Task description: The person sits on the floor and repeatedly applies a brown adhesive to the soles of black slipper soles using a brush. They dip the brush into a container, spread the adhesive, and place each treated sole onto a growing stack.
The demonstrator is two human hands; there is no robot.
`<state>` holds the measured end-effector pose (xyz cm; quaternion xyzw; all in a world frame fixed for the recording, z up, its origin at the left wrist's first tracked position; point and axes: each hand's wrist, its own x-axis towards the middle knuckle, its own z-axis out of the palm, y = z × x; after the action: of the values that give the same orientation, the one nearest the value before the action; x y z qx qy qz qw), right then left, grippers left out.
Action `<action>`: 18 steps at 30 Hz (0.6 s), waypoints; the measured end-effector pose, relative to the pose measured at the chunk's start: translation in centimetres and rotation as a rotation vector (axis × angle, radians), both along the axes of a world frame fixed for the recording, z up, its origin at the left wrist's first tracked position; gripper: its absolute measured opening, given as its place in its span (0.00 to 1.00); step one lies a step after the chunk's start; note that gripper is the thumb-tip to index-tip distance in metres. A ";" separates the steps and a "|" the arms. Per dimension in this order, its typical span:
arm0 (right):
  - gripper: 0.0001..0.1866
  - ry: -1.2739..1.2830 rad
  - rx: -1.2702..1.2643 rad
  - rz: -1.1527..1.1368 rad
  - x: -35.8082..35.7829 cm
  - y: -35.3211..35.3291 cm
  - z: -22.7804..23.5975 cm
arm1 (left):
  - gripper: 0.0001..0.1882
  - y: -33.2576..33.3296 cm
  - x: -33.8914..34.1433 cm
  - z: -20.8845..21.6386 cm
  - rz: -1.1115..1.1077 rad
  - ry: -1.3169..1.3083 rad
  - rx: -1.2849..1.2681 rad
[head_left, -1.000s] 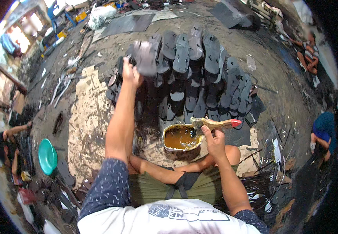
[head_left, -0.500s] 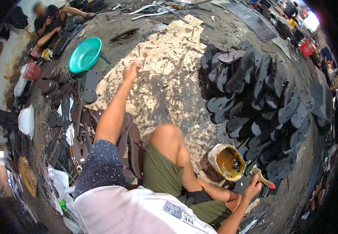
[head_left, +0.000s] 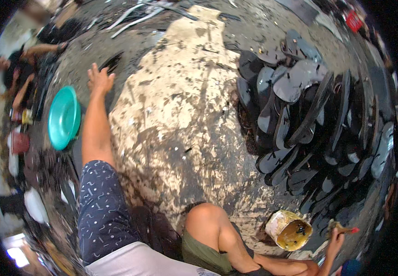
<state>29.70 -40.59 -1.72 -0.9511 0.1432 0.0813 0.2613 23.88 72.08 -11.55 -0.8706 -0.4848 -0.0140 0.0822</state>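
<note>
L hand [head_left: 100,82]: empty, open, fingers spread, back to cam; arm extended fwd-left, elbow approx. straight. Dark piece [head_left: 113,61] just beside fingers, contact can't tell; basin [head_left: 64,117] nearby. R hand [head_left: 334,244]: low at R, closed round brush [head_left: 344,228], red end outward, bristles clear of pot [head_left: 276,226]. Soles [head_left: 300,80] piled fwd of pot.

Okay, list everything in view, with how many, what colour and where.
Sandal soles: many, black and grey, right
Tub of amber liquid: one, yellowish, lower right
Brush: one, red-ended handle, lower right
Basin: one, green, left
Floor sheet: one, stained cream, centre
Strips: several, pale grey, top left
Container: one, dull red, left edge
Bundle: one, white, lower left
Seated person: one, dark-clothed, upper left
Left hand: one, empty, upper left
Right hand: one, holding brush, lower right
</note>
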 end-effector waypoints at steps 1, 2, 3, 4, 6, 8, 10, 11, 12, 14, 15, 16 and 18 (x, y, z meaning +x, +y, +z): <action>0.20 0.020 -0.041 0.081 0.3 -0.2 1.8 | 0.28 0.3 1.7 0.6 0.002 0.069 -0.002; 0.20 -0.050 -0.035 0.072 0.1 0.9 3.1 | 0.27 0.7 3.2 0.9 -0.007 0.135 0.000; 0.20 -0.122 -0.046 0.051 -0.4 2.1 4.2 | 0.28 2.3 4.3 0.2 -0.006 0.237 0.085; 0.19 -0.067 -0.150 0.022 -0.3 2.9 5.9 | 0.30 2.2 5.3 -0.1 -0.001 0.320 0.072; 0.17 -0.033 -0.362 -0.009 0.4 5.7 8.1 | 0.29 4.7 5.8 -2.1 -0.074 0.407 0.135; 0.18 -0.118 -0.267 -0.013 1.0 10.5 8.7 | 0.28 7.1 4.6 -3.5 -0.114 0.432 0.223; 0.18 -0.078 -0.325 -0.063 0.0 8.9 10.1 | 0.27 8.7 3.0 -5.8 -0.190 0.406 0.299; 0.18 -0.094 -0.231 -0.093 -0.3 9.8 10.3 | 0.26 9.6 1.8 -6.0 -0.317 0.282 0.476; 0.18 -0.117 -0.136 -0.119 -0.9 10.5 10.5 | 0.22 7.9 2.1 -4.6 -0.469 0.254 0.525; 0.18 -0.186 -0.070 -0.079 -0.6 11.0 10.6 | 0.17 13.3 0.1 -2.7 -0.768 -0.337 0.354; 0.18 -0.175 -0.019 -0.129 -2.0 11.8 10.5 | 0.17 11.2 1.3 -1.5 -0.708 -0.470 0.270; 0.17 -0.170 0.038 -0.178 -3.5 12.3 10.1 | 0.18 6.4 3.1 0.8 -0.645 -0.599 0.187; 0.17 -0.246 0.187 -0.140 -4.9 12.7 8.3 | 0.18 1.7 3.0 4.9 -0.668 -0.917 0.152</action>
<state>24.76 -27.88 6.56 -0.9131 0.1680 -0.0411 0.3692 26.87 73.81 -6.63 -0.8732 -0.1669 -0.4503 -0.0832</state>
